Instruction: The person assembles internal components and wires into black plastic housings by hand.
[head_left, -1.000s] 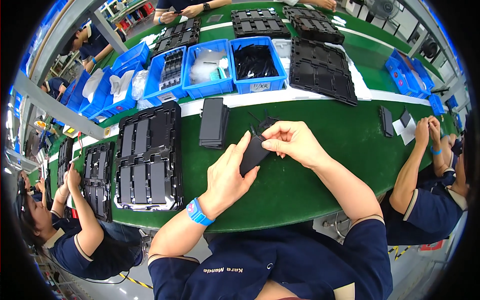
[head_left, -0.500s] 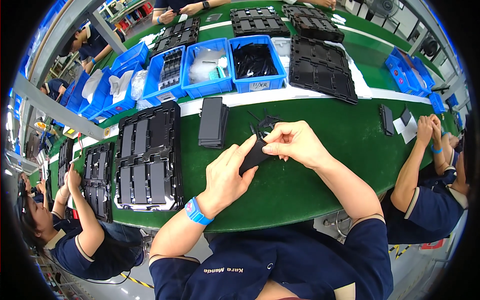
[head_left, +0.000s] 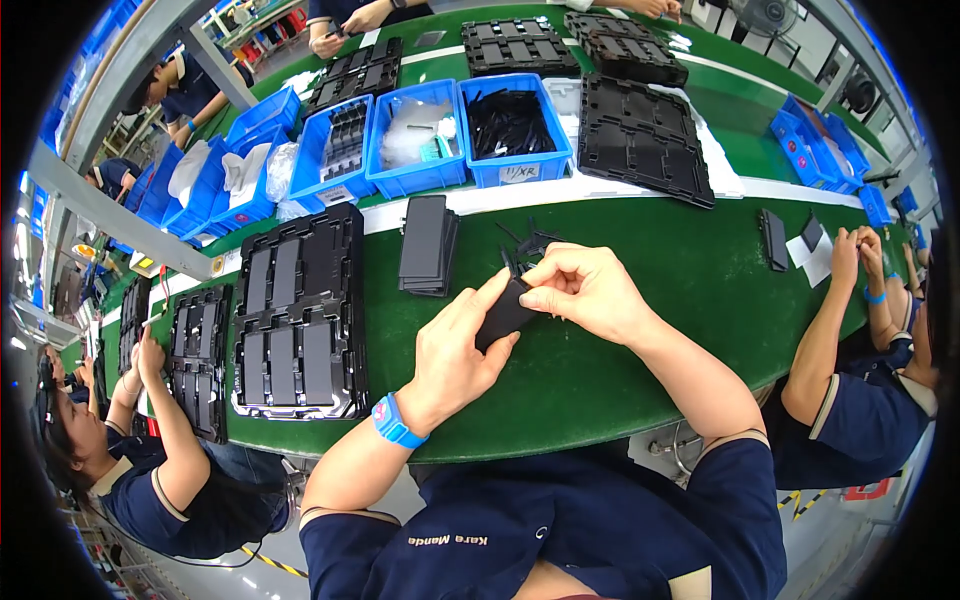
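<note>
While the left hand (head_left: 450, 345) grips the black panel (head_left: 503, 320) above the bench (head_left: 580, 395), the right hand (head_left: 585, 290) curls at its far corner, grip unclear; steady support and light fingertip pressure should help.

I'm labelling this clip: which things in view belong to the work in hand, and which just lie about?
Likely in the work:
dark panel in the left hand
right hand, at the panel's upper end
small black strips
stack of dark panels
black tray of panels

Likely just about:
white paper at right
fan
</note>
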